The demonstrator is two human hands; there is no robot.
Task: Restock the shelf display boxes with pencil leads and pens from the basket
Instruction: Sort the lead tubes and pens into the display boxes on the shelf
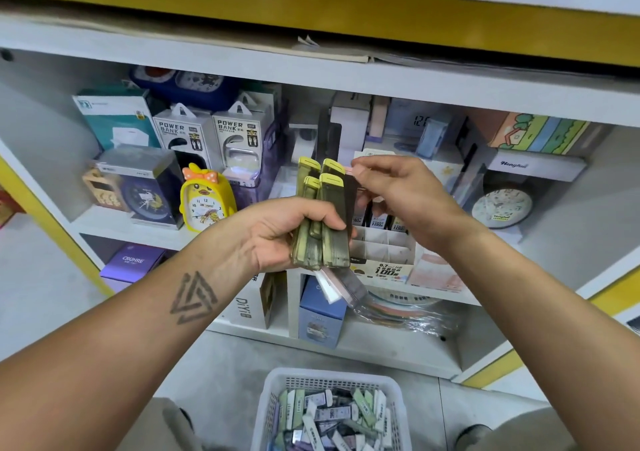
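Head view: the left hand [291, 230] grips a fan of green lead cases [320, 215] at centre frame; the right hand [398, 187] pinches a pink case [353, 171] off its top. Loosely stacked, the fan could slip and spill. The display box [384, 253] sits just behind, partly hidden by both hands; the basket [330, 412] sits at lower centre, and a yellow clock [206, 202] stands left of the hands.

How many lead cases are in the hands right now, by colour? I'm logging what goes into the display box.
Green cases with yellow caps, gripped in the left hand: 4
Pink case, pinched by the right hand: 1
Total: 5. A further pale case pokes out below the left hand; its colour is unclear, so it is not counted.
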